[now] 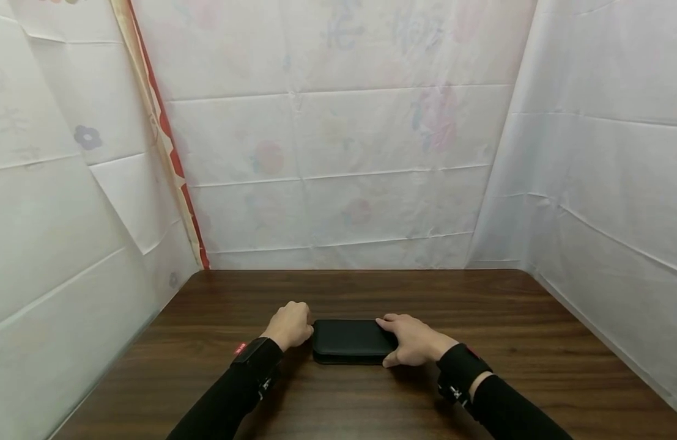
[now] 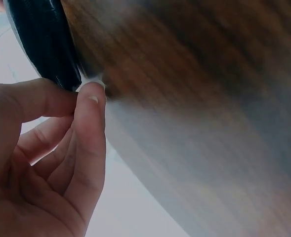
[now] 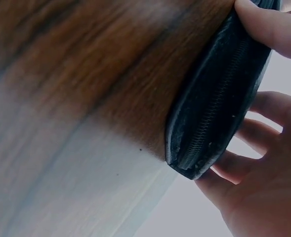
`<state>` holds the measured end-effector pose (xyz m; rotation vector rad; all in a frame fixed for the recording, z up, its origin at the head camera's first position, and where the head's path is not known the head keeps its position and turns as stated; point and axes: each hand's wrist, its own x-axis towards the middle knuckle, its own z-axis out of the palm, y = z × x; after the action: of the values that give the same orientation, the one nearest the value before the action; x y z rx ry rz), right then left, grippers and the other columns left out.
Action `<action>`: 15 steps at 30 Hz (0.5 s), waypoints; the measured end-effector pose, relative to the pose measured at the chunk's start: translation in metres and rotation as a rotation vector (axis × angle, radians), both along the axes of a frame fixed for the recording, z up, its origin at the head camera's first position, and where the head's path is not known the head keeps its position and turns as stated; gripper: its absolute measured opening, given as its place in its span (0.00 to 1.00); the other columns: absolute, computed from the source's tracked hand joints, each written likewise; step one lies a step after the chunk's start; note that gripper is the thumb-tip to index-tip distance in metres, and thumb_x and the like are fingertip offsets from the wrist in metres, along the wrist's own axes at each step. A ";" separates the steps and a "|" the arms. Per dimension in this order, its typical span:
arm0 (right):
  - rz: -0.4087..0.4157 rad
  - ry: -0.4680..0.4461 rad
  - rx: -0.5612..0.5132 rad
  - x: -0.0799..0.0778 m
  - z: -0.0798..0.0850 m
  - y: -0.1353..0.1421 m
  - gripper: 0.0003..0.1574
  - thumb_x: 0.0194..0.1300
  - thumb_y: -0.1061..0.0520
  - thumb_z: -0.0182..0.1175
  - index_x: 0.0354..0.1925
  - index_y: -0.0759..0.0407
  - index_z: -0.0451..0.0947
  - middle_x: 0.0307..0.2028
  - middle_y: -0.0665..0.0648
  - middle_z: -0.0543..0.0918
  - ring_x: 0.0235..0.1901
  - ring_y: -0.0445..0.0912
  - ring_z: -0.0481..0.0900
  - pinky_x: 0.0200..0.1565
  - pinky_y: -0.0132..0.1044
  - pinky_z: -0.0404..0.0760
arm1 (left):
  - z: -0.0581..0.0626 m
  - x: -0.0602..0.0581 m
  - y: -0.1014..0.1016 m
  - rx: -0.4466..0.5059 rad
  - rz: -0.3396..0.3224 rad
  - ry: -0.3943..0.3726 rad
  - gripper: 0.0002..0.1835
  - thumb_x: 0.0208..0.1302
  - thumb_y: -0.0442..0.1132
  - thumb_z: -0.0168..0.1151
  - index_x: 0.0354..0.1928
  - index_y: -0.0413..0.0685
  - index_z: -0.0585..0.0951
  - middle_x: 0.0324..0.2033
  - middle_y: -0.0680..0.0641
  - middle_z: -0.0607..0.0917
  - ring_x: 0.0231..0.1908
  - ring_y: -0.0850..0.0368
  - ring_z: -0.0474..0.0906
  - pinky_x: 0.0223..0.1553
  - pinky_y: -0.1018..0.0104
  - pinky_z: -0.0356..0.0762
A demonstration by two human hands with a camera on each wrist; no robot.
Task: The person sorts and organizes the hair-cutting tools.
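A black zip-up wallet (image 1: 349, 338) lies flat on the brown wooden table, between the two hands. At its left end, the left hand (image 1: 290, 326) pinches with thumb and index finger; in the left wrist view the fingertips (image 2: 90, 106) meet right at the wallet's tip, and they hide the small part between them. The right hand (image 1: 416, 341) grips the opposite end, thumb on the near side and fingers along the far side. A closed stretch of zipper (image 3: 209, 108) runs along the wallet's edge in the right wrist view.
The wood-grain table (image 1: 481, 305) extends around the wallet. White creased sheets with faint prints hang at the back (image 1: 338, 153), left and right. A red-and-cream strip (image 1: 170, 146) runs down the back left corner. Both wrists wear black bands.
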<state>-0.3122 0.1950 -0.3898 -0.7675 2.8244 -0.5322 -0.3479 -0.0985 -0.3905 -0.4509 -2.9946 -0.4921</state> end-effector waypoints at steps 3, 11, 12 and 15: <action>-0.013 -0.006 0.006 0.000 0.001 0.000 0.55 0.57 0.49 0.76 0.75 0.61 0.64 0.74 0.66 0.63 0.72 0.63 0.62 0.68 0.58 0.65 | 0.000 -0.001 0.002 0.008 -0.005 -0.004 0.07 0.62 0.31 0.67 0.41 0.36 0.86 0.36 0.41 0.86 0.32 0.50 0.81 0.34 0.55 0.79; -0.024 -0.028 0.014 -0.002 0.002 -0.002 0.55 0.56 0.50 0.77 0.75 0.61 0.64 0.74 0.65 0.62 0.73 0.63 0.60 0.68 0.57 0.65 | -0.001 -0.002 0.001 0.014 0.020 -0.008 0.09 0.62 0.32 0.67 0.43 0.36 0.86 0.38 0.40 0.86 0.33 0.49 0.82 0.34 0.55 0.79; -0.024 -0.028 0.016 -0.002 0.002 -0.002 0.55 0.56 0.50 0.77 0.75 0.61 0.64 0.75 0.65 0.62 0.73 0.63 0.60 0.68 0.57 0.65 | -0.001 -0.002 0.001 0.014 0.022 -0.008 0.08 0.62 0.32 0.67 0.42 0.36 0.86 0.38 0.40 0.86 0.32 0.49 0.81 0.34 0.55 0.78; -0.024 -0.027 0.015 -0.002 0.002 -0.001 0.55 0.56 0.51 0.77 0.75 0.61 0.64 0.74 0.65 0.62 0.73 0.63 0.60 0.68 0.57 0.64 | 0.000 0.000 0.002 0.018 0.019 -0.005 0.06 0.63 0.31 0.66 0.41 0.36 0.85 0.36 0.40 0.85 0.30 0.50 0.80 0.32 0.56 0.76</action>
<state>-0.3143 0.1936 -0.3877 -0.7198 2.8132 -0.5199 -0.3480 -0.0961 -0.3900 -0.4202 -2.9938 -0.5190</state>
